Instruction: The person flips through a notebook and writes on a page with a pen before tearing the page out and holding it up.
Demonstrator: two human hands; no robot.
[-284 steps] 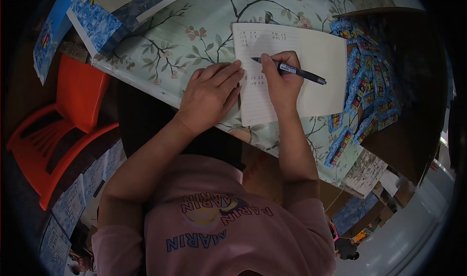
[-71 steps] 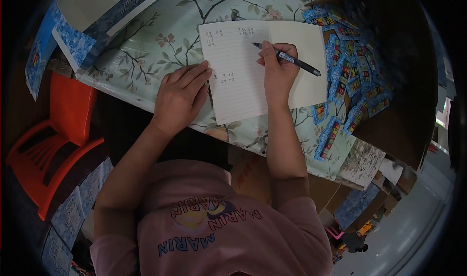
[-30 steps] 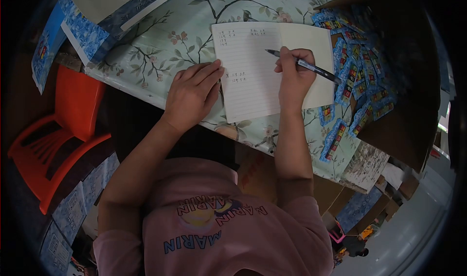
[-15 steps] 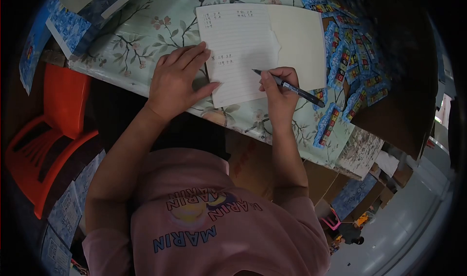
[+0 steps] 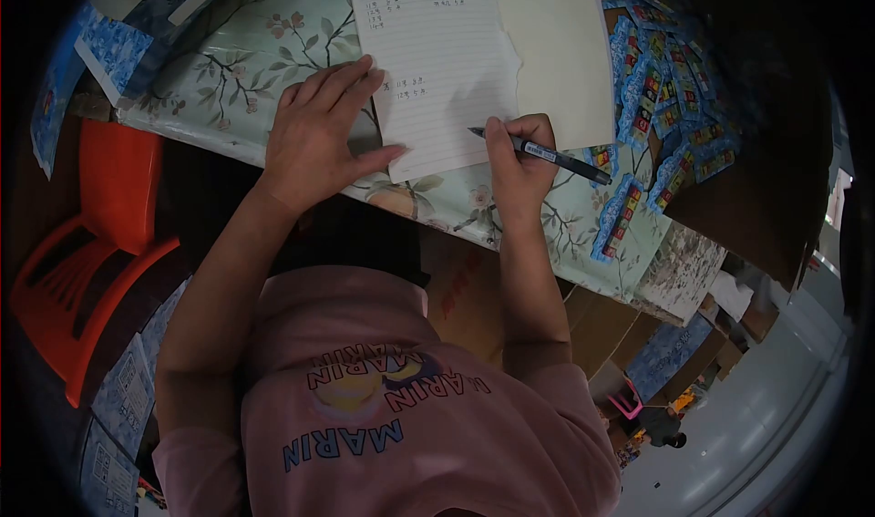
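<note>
A lined notebook [image 5: 447, 70] lies spread on the table, with short handwritten lines at its top and at mid-left. My left hand [image 5: 319, 134] rests flat at its left edge, fingers extended, thumb tip at the lower left corner. In my right hand [image 5: 521, 166] is a black pen [image 5: 556, 159], gripped between thumb and fingers. Its tip points left over the blank lower part of the lined page. A torn strip of paper runs along the fold, and the plain cream page [image 5: 561, 70] lies to the right.
Many small blue packets [image 5: 670, 88] spill from a dark open box [image 5: 747, 216] at the right; one single packet [image 5: 617, 218] lies near the table edge. The floral tablecloth [image 5: 232, 70] covers the table. An orange chair [image 5: 118, 189] stands at left, and blue printed cartons [image 5: 118, 43] sit at upper left.
The whole view has shifted, so the notebook and table appear slightly higher. Both hands keep about the same places on the notebook, the pen still held.
</note>
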